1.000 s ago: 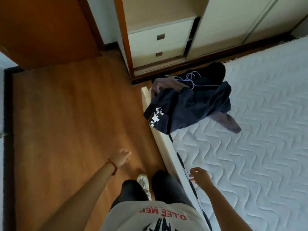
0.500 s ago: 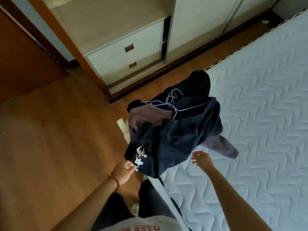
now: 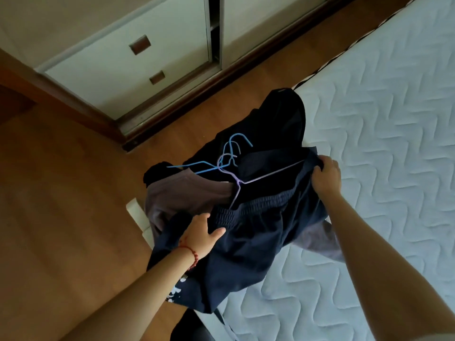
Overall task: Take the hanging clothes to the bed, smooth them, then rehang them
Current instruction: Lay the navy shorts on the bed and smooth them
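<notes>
Wooden plank floor [image 3: 61,205] under the left forearm, white quilted mattress [image 3: 394,143] under the right.

Nearest: left hand [image 3: 200,236], red bead bracelet [image 3: 192,253] at the wrist, reaching forward with the palm down, thumb spread to the right, fingers curled over and gripping the elastic waistband of the dark navy shorts [image 3: 246,242] at its left end. White print [image 3: 176,289] on the shorts just below that left forearm.

Farther and to the right: right hand [image 3: 326,177], arm stretched forward over the mattress, knuckles up, fingers clenched on the right end of the same navy fabric, beside the tip of the pale lilac wire hanger [image 3: 270,172].

Between the two hands, waistband pulled into a slanted line. Beyond the left hand, a grey-mauve garment [image 3: 177,193]; past it, blue wire hangers [image 3: 221,158] tangled with the lilac one on top of the pile. Beyond the right hand, a black garment [image 3: 283,119]. Whole heap of clothes sitting on the mattress corner, partly overhanging the floor side.

Farthest: cream wardrobe drawers with square recessed handles [image 3: 133,65], dark wooden base below.

Half a second ago: left fingertips only at the printed hem, right hand loose and short of the pile. Now both raised to the waistband and grasping; view closer to the heap, pile itself in the same spot.
</notes>
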`<state>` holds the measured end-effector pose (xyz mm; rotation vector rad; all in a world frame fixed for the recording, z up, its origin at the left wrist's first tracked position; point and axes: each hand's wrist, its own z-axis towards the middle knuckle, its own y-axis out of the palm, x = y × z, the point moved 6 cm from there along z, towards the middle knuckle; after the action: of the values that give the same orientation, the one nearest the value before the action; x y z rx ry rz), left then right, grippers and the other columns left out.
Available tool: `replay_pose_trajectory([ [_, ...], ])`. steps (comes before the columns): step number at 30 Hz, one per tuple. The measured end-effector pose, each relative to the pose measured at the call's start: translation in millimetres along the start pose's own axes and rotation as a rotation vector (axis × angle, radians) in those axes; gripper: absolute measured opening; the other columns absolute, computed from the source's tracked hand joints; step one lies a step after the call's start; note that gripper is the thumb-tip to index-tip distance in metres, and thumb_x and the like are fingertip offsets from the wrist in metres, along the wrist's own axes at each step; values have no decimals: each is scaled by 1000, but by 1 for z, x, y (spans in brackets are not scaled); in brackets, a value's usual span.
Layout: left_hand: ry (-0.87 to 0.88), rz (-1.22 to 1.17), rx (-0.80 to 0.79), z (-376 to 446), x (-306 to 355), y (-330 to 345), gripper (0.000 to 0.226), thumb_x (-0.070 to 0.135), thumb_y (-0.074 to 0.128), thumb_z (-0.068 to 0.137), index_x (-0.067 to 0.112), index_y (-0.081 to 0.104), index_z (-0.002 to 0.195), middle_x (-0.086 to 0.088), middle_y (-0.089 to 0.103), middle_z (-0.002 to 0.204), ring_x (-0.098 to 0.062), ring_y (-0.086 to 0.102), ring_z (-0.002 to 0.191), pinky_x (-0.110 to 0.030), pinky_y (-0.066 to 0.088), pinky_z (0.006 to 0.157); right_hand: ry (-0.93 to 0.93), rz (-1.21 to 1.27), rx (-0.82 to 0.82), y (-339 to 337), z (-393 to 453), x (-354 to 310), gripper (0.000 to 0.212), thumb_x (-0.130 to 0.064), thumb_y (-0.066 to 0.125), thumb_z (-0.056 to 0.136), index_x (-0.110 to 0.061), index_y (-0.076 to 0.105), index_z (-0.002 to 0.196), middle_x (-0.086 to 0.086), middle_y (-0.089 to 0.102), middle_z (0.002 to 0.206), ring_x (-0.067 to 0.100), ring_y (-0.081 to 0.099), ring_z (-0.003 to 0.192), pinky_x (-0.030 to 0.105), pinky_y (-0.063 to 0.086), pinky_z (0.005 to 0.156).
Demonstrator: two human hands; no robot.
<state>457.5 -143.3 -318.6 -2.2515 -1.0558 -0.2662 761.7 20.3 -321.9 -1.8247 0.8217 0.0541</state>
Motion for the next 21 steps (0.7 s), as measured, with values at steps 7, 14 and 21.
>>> replay_pose_trajectory([
  [7, -134, 18, 82, 24, -10, 20, 51, 31, 58, 86, -1, 45, 123, -19, 56, 127, -33, 51, 121, -35, 41, 96, -17, -40, -147, 30, 36, 13, 45, -15, 43, 95, -8, 35, 138, 22, 42, 137, 38, 43, 124, 42, 34, 102],
  [14, -140, -168, 110, 24, -9, 6, 23, 20, 57, 86, -2, 61, 94, -18, 67, 98, -33, 61, 94, -26, 41, 72, -81, 37, -74, 6, 17, -7, 38, -25, 51, 92, -4, 45, 124, 19, 52, 126, 34, 50, 115, 37, 40, 92],
  [21, -24, -214, 93, -22, -5, -14, 22, 16, 56, 88, 0, 61, 102, -17, 65, 106, -33, 59, 102, -35, 45, 88, -95, 190, -128, -46, -39, -39, 31, -31, 57, 89, -8, 60, 110, 5, 59, 97, 19, 53, 92, 30, 41, 81],
])
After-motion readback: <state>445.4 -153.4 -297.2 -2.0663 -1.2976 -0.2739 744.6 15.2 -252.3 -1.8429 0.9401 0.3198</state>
